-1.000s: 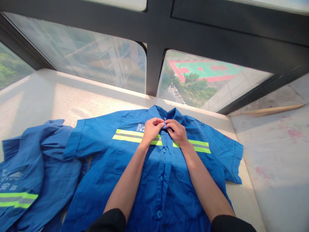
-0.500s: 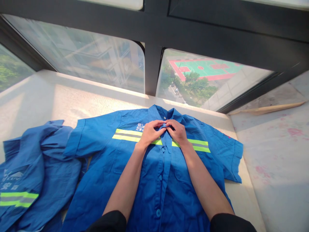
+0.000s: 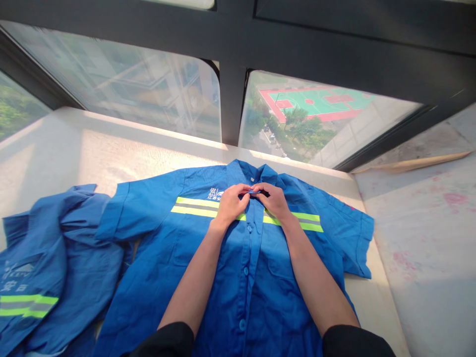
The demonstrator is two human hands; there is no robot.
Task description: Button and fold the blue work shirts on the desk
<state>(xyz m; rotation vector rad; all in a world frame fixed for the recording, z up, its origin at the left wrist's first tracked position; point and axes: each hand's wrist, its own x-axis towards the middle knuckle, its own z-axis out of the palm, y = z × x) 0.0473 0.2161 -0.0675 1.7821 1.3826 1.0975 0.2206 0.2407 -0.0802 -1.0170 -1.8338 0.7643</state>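
A blue short-sleeved work shirt [image 3: 148,263] with yellow-and-grey reflective bands lies spread out, its collar [image 3: 238,172] towards the window. Just below the collar, my left hand [image 3: 233,202] pinches the front placket between thumb and fingers. My right hand [image 3: 273,201] grips the same spot from the other side, fingertips close to those of the left. Whatever button sits between the fingertips is hidden. Further down the placket, several blue buttons show, among them one button [image 3: 246,270] near the middle of the shirt.
On the left lies a second blue garment [image 3: 89,267], crumpled, with a reflective band. Both rest on a pale window ledge [image 3: 111,144]. A dark window frame [image 3: 231,89] rises behind, and a pale wall [image 3: 427,238] with pink patches bounds the right.
My fingertips have shifted slightly at the placket, and the right-hand fingers now lie straighter. The view has drifted a little; the shirt stays in place.
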